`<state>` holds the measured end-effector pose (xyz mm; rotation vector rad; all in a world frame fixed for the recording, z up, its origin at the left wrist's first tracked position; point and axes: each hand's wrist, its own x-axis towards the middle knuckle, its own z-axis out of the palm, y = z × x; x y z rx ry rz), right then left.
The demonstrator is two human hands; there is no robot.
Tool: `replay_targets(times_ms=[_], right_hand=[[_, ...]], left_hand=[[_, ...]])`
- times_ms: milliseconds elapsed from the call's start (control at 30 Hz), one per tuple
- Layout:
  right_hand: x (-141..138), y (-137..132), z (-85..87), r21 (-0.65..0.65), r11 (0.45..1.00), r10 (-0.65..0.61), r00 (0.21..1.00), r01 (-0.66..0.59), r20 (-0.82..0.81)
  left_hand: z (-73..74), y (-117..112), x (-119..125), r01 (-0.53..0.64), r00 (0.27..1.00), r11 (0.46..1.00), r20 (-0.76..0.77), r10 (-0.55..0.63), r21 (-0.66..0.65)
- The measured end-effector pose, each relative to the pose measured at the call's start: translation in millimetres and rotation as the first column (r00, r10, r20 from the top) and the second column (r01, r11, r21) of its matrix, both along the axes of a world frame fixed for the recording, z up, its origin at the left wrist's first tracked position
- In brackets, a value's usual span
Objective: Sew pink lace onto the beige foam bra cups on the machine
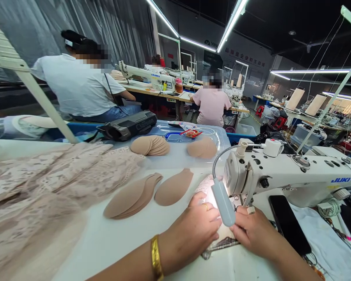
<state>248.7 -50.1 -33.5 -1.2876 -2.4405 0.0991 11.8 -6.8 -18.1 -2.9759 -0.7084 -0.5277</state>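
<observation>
My left hand (190,228), with a ring and a gold bracelet, rests curled over a pale lace fabric (204,186) at the sewing machine's bed. My right hand (256,232) is closed at the near edge of the same work, right of the needle area, its fingertips partly hidden. A grey lamp (224,203) on a bendy neck lights the spot and covers part of the fabric and the needle. The white sewing machine (298,175) reaches in from the right. Beige teardrop-shaped cup pads (131,197) lie left of my hands, a separate teardrop pad (175,187) beside them.
Lace pieces (46,191) spread over the table's left side. Two stacks of rounded pads (150,145) (201,147) sit on a clear plastic lid (175,130), near a black case (128,125). A phone (289,224) lies right. Two co-workers (76,82) (212,99) sit ahead.
</observation>
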Motion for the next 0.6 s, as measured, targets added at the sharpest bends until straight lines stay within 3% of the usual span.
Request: replay_targets(times_ms=[100,367,500,600], right_hand=[[-1,2,-3.7,-0.003,0.999,-0.048,0.999,0.048,-0.02],[3,8,-9.6,0.025,0.995,-0.097,0.995,0.097,-0.007],[-6,-6,6.7,0.091,0.996,0.019,0.998,-0.014,-0.062],[-29,-36,25.8,-0.009,0.973,0.221,0.94,-0.231,-0.26]], left_hand=[[0.6,5,1,-0.019,0.999,0.999,0.025,0.02,-0.033],[-6.3,17,4,-0.1,0.994,0.985,0.064,0.092,0.14],[-7.2,-15,-3,-0.135,0.99,0.976,0.069,0.125,0.173],[-8.1,-50,-33,-0.174,0.983,0.974,0.092,0.162,0.147]])
